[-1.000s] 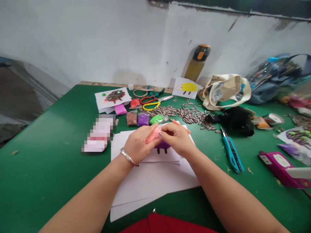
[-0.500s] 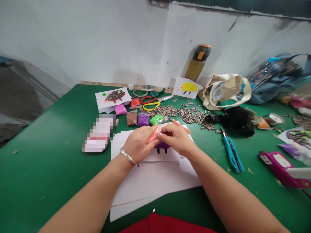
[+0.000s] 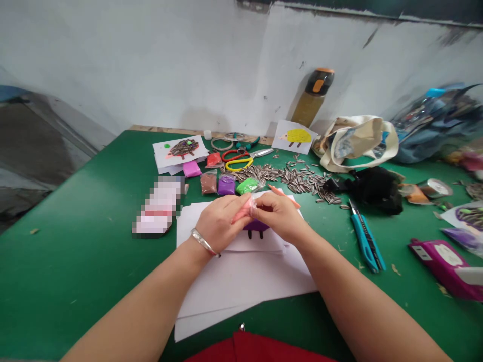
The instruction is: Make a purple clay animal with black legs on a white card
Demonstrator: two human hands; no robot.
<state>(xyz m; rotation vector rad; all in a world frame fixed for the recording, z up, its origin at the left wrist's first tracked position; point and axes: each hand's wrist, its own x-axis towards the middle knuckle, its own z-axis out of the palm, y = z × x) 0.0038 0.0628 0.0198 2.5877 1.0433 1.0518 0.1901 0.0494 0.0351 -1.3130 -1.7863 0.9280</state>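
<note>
My left hand [image 3: 217,221] is closed around a packet of coral-pink modelling clay [image 3: 241,211]. Pinched fingers of my right hand [image 3: 281,216] grip the clear wrapper at the packet's right end. Just below both hands, a purple clay shape [image 3: 255,226] with two short dark legs shows on a sheet of white paper; its upper part is hidden. That sheet rests on a stack of white paper [image 3: 241,281]. An orange pen-like stick [image 3: 285,195] lies behind my right hand, partly covered.
Clay packets in brown [image 3: 209,183], purple [image 3: 227,184] and green [image 3: 247,186] lie beyond the paper, before scattered sunflower seeds [image 3: 302,178] and yellow-handled scissors [image 3: 241,163]. A teal utility knife [image 3: 366,241] lies right, a blurred-out phone-like object [image 3: 160,208] left. A bottle [image 3: 311,98] leans against the wall.
The view has shifted slightly, so everything sits a little further right. Both hands keep their grip on the clay packet, with hardly any change in the fingers.
</note>
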